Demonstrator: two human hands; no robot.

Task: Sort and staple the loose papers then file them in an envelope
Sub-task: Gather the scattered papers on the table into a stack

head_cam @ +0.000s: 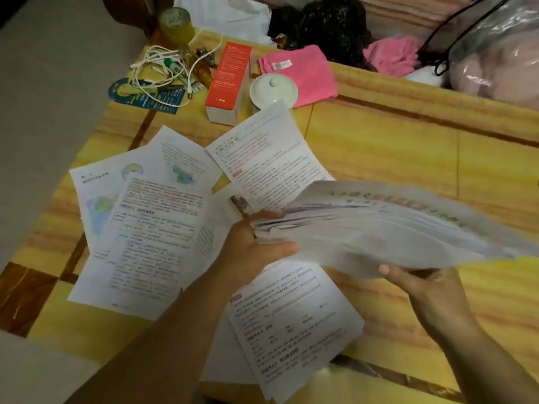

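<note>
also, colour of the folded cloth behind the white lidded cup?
Pink cloth, head view.

Both forearms bare to frame edge, no sleeves. Left hand (pixel 248 246), right hand (pixel 423 290): no rings, watch or gloves.

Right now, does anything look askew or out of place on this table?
Yes. Loose papers lie fanned at mismatched angles, overlapping, and one sheet rests against the white lidded jar. No stapler or envelope is visible.

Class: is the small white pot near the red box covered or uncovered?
Covered. The white pot wears its lid, the knob on top pointing up, beside the red box. What it holds cannot be told.
</note>
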